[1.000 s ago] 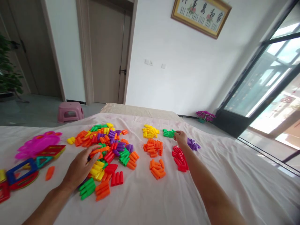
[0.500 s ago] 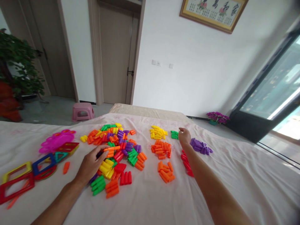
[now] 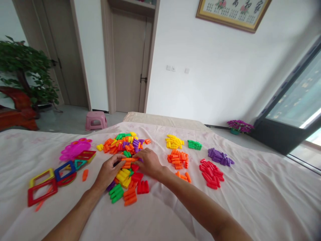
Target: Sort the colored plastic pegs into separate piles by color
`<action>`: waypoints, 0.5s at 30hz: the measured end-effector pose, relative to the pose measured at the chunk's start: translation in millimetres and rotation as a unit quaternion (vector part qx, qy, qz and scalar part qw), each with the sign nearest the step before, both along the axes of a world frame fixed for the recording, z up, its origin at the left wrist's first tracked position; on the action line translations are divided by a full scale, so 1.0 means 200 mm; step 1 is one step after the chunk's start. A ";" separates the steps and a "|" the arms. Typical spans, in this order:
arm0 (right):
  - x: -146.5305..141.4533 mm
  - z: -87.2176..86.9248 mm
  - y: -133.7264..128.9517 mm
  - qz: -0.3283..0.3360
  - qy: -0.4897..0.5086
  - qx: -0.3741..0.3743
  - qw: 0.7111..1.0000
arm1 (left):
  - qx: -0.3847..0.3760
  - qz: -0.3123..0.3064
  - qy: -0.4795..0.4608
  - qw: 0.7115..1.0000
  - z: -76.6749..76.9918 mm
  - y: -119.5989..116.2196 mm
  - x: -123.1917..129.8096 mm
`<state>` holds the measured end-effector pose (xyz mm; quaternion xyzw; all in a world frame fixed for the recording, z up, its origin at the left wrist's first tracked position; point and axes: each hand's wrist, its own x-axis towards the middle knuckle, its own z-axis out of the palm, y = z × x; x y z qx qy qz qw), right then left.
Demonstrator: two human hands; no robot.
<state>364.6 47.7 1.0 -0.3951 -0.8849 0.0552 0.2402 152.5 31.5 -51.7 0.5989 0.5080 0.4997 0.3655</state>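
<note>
- Right hand (image 3: 149, 163) has moved from the green pile (image 3: 195, 145) to the mixed pile (image 3: 123, 176).
- Left hand (image 3: 109, 170) pinches orange pieces (image 3: 128, 160) between thumb and fingers.
- Right hand's grip unclear.

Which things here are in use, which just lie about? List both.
In use:
orange pieces between left hand and right hand
mixed pile
yellow group, green group, purple group, red group, orange group

Lying about:
magenta flower-shaped tray
red frame, blue frame
</note>
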 end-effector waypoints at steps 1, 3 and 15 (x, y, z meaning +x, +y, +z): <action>0.00 0.00 0.00 -0.005 0.000 0.002 1.000 | -0.001 -0.002 -0.001 1.000 0.00 0.00 0.00; 0.02 0.00 -0.01 -0.011 0.006 0.003 1.000 | -0.004 -0.006 -0.006 1.000 -0.01 0.00 0.00; 0.43 -0.04 -0.02 -0.147 0.451 -0.274 0.837 | 0.030 0.017 0.041 0.999 -0.04 0.02 -0.03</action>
